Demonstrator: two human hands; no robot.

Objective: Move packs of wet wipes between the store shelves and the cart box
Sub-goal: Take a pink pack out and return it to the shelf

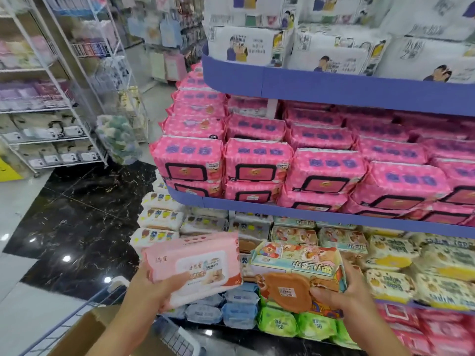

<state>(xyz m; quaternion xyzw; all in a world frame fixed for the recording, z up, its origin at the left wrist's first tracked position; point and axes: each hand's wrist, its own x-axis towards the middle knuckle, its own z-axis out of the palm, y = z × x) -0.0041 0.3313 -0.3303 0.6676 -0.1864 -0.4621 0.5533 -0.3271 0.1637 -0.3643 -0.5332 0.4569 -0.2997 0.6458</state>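
My left hand (151,291) grips a pale pink pack of wet wipes (195,265) with a white lid, held in the air in front of the lower shelf. My right hand (344,291) grips a cartoon-bear pack of wet wipes (298,273) with a brown lid, also held up, just right of the pink one. The two packs are apart. Below my left forearm lies the brown cardboard cart box (84,335), its flap open, inside a wire cart (177,337).
Blue-edged shelves (308,91) hold stacked pink packs (257,160), white packs (331,47) above, and blue (239,312), green (280,325) and yellow packs (390,255) below. White wire racks (51,119) stand left across a dark glossy floor (77,222).
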